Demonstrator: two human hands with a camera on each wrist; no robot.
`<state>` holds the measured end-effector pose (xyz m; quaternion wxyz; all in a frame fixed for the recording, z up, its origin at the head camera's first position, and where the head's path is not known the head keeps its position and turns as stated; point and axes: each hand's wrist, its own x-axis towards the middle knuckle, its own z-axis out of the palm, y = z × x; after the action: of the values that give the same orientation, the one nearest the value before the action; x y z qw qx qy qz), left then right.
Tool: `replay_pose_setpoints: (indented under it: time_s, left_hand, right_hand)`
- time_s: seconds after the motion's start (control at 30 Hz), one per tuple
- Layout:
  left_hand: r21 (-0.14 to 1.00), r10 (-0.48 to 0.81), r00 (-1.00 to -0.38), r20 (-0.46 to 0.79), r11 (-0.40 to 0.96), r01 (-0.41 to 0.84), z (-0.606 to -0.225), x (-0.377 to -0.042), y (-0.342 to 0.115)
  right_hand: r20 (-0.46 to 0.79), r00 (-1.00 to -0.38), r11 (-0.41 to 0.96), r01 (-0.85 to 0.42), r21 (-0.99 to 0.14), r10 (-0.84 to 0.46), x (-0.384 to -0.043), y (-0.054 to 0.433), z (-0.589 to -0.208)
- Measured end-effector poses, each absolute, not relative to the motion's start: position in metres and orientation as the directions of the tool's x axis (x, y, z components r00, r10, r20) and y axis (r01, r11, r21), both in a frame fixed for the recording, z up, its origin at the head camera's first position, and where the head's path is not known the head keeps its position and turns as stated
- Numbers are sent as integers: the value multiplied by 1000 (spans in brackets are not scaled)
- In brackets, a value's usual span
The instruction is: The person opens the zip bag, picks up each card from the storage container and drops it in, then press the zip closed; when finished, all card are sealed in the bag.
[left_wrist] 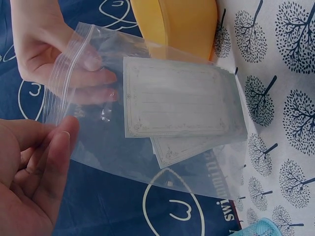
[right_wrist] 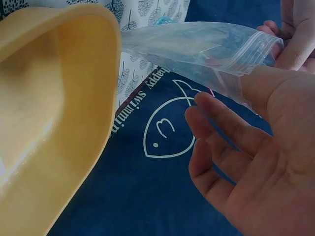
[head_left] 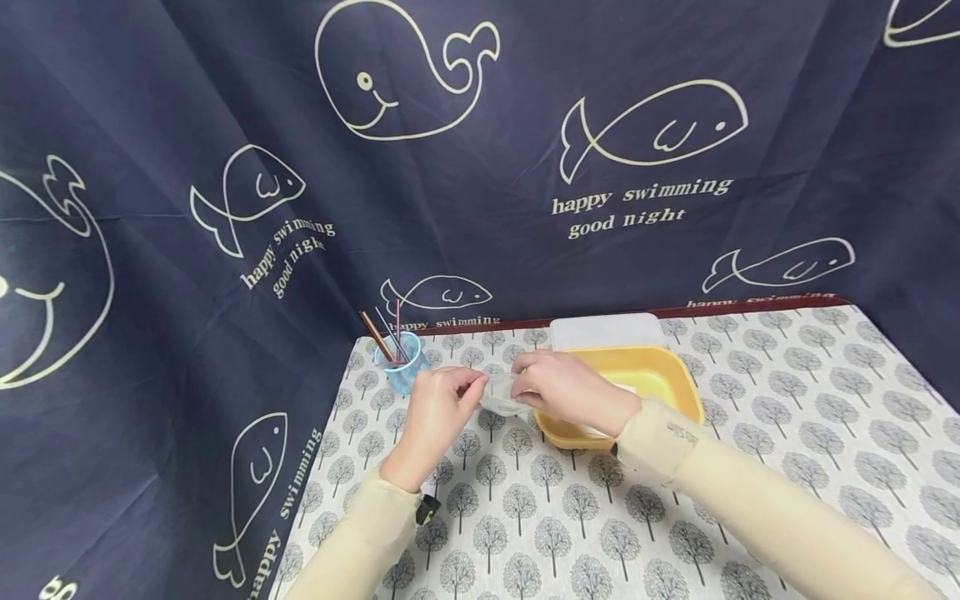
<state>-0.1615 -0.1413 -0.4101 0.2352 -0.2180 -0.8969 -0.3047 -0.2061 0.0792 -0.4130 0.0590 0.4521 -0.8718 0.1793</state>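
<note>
Between my two hands is a clear zip bag point(left_wrist: 113, 152), held above the table. Inside it are pale cards point(left_wrist: 172, 101) with ornate borders and ruled lines, one askew beneath another. My left hand point(head_left: 442, 408) pinches the bag's zip edge between thumb and fingertips. On the other side of the mouth, my right hand point(head_left: 566, 387) holds the bag wall at the thumb, and its other fingers point(right_wrist: 224, 123) curl loosely outside the film. The right thumb is partly hidden by the bag. Right beside the right hand sits a yellow tub point(head_left: 667, 367).
A light blue cup point(head_left: 405, 379) with several thin sticks or pens stands at the back left. Behind the tub lies a white rectangular lid-like piece point(head_left: 607, 331). White paper point(head_left: 596, 432) shows inside the tub. A dark blue curtain point(head_left: 525, 233) borders the tree-print tablecloth point(head_left: 555, 517).
</note>
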Motion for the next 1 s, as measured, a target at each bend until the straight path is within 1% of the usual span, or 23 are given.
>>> replay_pose_setpoints:
  time_s: [0.13, 0.33, 0.57, 0.77, 1.0]
  left_hand:
    - [441, 248, -793, 557, 721, 535, -411, -162, -143]
    - [446, 248, -793, 557, 716, 537, -411, -162, -144]
    - [451, 239, -790, 565, 712, 538, -412, -162, -145]
    - [457, 234, -794, 561, 712, 533, -412, -162, -145]
    - [463, 238, -792, 562, 703, 540, -413, -161, -146]
  right_hand:
    - [254, -581, 524, -811, -260, -773, -206, 78, -411]
    - [289, -562, 495, -824, -276, -775, -205, 80, -411]
    - [352, -584, 508, -811, -289, -732, -198, 89, -405]
    - [406, -585, 511, -811, -285, -702, -193, 103, -400]
    - [422, -623, 554, -781, -288, -659, -198, 126, -400]
